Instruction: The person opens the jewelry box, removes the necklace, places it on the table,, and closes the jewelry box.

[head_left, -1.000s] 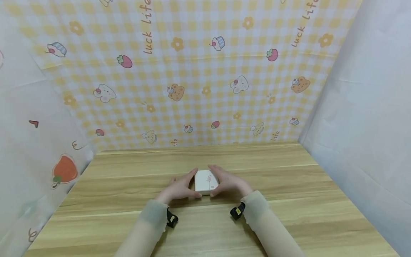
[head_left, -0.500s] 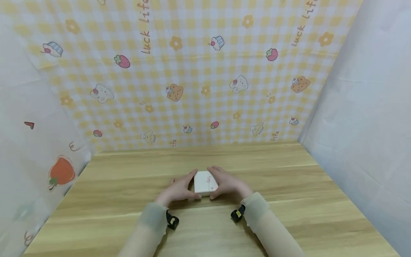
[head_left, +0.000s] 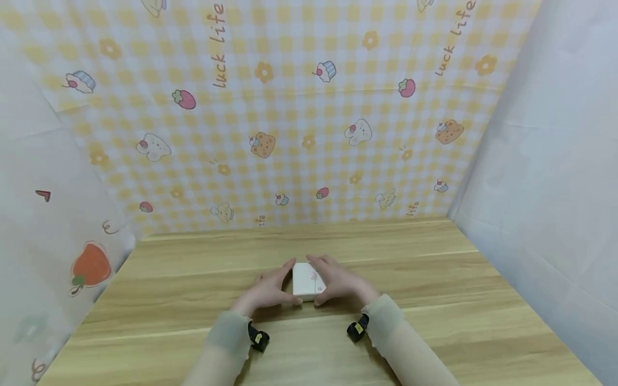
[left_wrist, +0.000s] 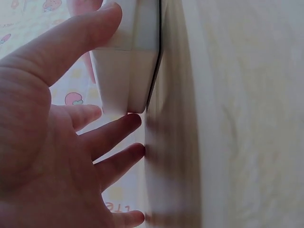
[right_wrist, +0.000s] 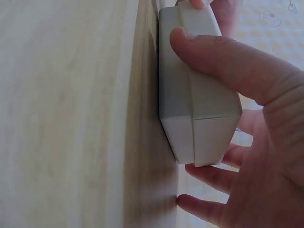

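A small white lidded box [head_left: 304, 281] with a pink flower print lies flat on the wooden table, between two hands. My left hand [head_left: 266, 292] grips it from the left, thumb on its near side and index fingertip at the far corner. From the right my right hand [head_left: 340, 281] holds it the same way, covering part of its right side. In the left wrist view the other left fingers spread out beside the box [left_wrist: 126, 71], their tips by the tabletop. The right wrist view shows a seam around the box [right_wrist: 194, 95] between lid and base; the lid is on.
The wood-grain table [head_left: 410, 321] stretches out around the hands. Behind it hangs a yellow checked cloth [head_left: 289, 107] with cartoon prints. Pale cloths stand at the left [head_left: 53, 161] and right [head_left: 555, 161] sides. Each wrist wears a black camera.
The head view has tilted up slightly, so everything sits lower in it. My right hand has shifted a little to the left over the box's right side. The box stays on the table.
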`<state>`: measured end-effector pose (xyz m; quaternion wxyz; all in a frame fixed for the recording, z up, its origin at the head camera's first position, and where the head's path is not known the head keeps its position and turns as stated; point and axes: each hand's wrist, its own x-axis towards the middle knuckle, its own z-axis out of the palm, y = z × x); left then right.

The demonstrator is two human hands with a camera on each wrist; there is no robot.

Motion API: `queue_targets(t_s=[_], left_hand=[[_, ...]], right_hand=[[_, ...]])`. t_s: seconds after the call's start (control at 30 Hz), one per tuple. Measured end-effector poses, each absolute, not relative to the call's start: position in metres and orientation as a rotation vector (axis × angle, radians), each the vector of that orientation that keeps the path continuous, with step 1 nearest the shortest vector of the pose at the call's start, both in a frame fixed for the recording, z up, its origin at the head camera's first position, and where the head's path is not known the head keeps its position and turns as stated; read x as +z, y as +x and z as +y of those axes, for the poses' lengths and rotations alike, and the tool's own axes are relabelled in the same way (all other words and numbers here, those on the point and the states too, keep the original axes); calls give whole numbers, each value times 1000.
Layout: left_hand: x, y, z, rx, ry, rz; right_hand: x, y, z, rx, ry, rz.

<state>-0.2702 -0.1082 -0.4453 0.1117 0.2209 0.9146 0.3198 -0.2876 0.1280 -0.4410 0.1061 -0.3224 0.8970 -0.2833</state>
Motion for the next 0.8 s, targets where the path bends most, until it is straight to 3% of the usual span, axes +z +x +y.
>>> queue_targets(t_s=[0.8], left_hand=[[-439, -269, -106, 1189, 681, 2573]], right_hand=[[-431, -289, 129, -1003, -943, 2608]])
